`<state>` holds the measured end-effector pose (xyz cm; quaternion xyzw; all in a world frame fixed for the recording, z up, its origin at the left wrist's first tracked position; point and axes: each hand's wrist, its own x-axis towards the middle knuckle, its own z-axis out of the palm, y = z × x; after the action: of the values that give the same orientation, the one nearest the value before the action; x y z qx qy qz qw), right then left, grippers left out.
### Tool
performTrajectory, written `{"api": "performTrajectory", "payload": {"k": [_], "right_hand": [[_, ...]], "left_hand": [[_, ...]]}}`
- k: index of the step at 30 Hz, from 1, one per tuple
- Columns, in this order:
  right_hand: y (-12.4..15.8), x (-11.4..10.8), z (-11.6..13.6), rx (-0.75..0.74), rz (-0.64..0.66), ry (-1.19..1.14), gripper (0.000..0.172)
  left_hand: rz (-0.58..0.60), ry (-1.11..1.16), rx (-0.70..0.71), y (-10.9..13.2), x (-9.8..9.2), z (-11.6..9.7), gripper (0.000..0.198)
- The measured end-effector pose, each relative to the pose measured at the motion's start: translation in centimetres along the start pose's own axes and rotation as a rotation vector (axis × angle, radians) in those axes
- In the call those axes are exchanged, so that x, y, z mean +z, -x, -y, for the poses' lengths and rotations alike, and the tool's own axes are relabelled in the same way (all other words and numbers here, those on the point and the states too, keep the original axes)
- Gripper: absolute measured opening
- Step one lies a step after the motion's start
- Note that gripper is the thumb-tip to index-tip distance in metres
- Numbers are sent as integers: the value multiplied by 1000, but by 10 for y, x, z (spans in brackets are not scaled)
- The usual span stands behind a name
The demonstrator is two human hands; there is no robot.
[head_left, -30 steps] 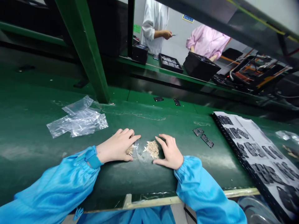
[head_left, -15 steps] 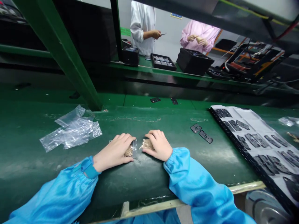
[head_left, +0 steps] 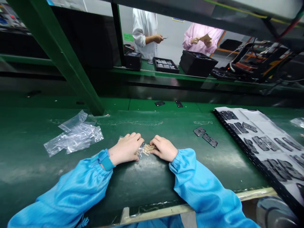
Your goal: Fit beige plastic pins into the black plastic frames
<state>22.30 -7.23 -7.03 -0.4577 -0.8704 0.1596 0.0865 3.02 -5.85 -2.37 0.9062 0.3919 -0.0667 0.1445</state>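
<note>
Both grips are tucked in close together near the front edge of the green table (head_left: pixel 147 180). The left grip (head_left: pixel 124 148) is curled nearly shut around a small clear zip bag (head_left: pixel 141 151), while the right grip (head_left: pixel 163 148) sits half-closed over a little spill of pale tan flakes (head_left: pixel 147 149), though I can't tell if it's really pinching any. Looks like the cupped hands are hemming the loose bits in. Fingers hide most of the bag, so what's inside is anyone's guess, same for whether it's open. Off to the left lies a heap of crumpled clear plastic bags (head_left: pixel 76 136). On the right, two black parts (head_left: pixel 205 136) sit just beside a black-edged tray (head_left: pixel 241 148) of similar pieces, cut off by the frame. Across the line stand a co-worker in a white coat (head_left: pixel 144 34) and a co-worker in a pink coat (head_left: pixel 201 39), heads cropped out.
</note>
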Motion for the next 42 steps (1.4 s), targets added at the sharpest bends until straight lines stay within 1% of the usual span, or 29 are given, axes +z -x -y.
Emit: {"api": "performTrajectory", "payload": {"k": [2,5,8,11,14,17,21,25,29,35,38,42], "right_hand": [[1,2,1,10,-15,-24,21],[0,5,3,27,-44,-69,15],[-2,7,7,52,-80,-115,13],[-6,1,13,86,-121,-138,12],[-13,-15,21,118,-163,-129,9],[-23,-40,31,114,-176,-101,11],[-35,-72,45,62,-125,-55,15],[-41,-88,54,40,-67,26,20],[-46,-90,60,72,-50,122,20],[-56,-82,62,120,-18,239,22],[-60,-79,57,109,18,249,22],[-65,-83,54,80,76,228,19]], "left_hand": [[4,31,23,-3,2,-3,46],[-15,97,45,-7,8,-5,42],[-54,190,56,-10,13,-4,38],[-105,315,71,-11,14,0,40],[-185,453,85,-12,13,3,44],[-307,587,78,-13,11,7,49],[-461,740,76,-15,12,14,55],[-547,828,78,-18,15,19,55],[-592,855,76,-20,16,19,53],[-641,855,60,-20,12,15,43],[-660,863,52,-19,11,13,42],[-673,886,65,-20,14,11,45]]}}
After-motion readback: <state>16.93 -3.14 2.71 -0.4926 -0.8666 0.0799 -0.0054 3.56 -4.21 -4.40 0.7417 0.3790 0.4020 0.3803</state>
